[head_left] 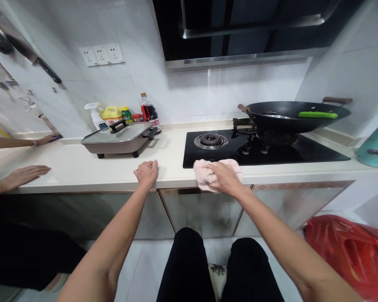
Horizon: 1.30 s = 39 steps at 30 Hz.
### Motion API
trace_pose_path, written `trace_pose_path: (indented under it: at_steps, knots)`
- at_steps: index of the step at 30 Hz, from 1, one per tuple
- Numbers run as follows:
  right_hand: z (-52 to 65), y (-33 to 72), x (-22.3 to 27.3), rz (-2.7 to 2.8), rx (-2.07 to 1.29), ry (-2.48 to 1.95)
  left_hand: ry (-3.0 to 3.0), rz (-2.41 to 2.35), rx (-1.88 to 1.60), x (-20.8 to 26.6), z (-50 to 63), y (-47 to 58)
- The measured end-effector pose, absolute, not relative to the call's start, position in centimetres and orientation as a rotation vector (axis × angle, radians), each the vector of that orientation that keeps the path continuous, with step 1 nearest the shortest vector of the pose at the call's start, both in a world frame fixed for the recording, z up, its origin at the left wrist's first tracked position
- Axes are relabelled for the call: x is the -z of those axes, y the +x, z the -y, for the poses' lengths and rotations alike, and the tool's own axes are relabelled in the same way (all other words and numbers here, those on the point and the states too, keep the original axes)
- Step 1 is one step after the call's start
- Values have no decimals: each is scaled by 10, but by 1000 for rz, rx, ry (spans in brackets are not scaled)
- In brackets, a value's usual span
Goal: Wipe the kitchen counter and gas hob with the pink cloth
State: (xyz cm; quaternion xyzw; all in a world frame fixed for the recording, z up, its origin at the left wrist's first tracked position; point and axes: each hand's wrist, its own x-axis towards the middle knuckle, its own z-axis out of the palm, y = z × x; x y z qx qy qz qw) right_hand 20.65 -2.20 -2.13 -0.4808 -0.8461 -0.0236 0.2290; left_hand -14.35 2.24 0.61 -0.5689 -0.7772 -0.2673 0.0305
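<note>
My right hand (224,178) grips a crumpled pale pink cloth (203,173). The cloth lies over the counter's front edge, at the near edge of the black gas stove (283,157). Curled into a fist, my left hand (146,173) rests on the white countertop (170,144) to the left of the stove, with nothing seen in it. Behind that hand stands a lidded electric pan (116,142). The left burner (211,140) is bare, while a black wok (271,117) with a bright green-handled utensil (318,114) sits on the right one.
At the left, another person's hand (25,176) lies on the counter, with a second one farther back. Bottles, including a dark sauce bottle (148,111), line the wall. A range hood (239,37) hangs above. A red plastic bag (349,251) is low on the right.
</note>
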Motion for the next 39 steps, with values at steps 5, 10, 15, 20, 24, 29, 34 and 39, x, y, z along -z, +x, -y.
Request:
trace_pose_path:
  at_steps: [5, 10, 15, 20, 24, 29, 34, 39]
  knots:
    - [30, 351, 44, 2216, 292, -1596, -1765, 2369, 774, -7, -19, -139]
    - [33, 453, 46, 2045, 377, -2006, -1776, 2348, 800, -5, -18, -135]
    - [41, 444, 24, 2012, 341, -2188, -1806, 2338, 842, -6, -18, -133]
    - [40, 361, 16, 2199, 364, -2063, -1838, 2343, 902, -7, -19, -130]
    - [39, 269, 10, 2337, 419, -1916, -1833, 2319, 948, -5, -19, -130]
    - [42, 156, -7, 2491, 375, -1609, -1855, 2316, 882, -7, -17, -131]
    - [36, 69, -12, 2557, 400, -1380, -1848, 2305, 853, -10, -15, -133]
    - [34, 58, -2, 2534, 372, -1201, -1853, 2312, 869, -12, -10, -135]
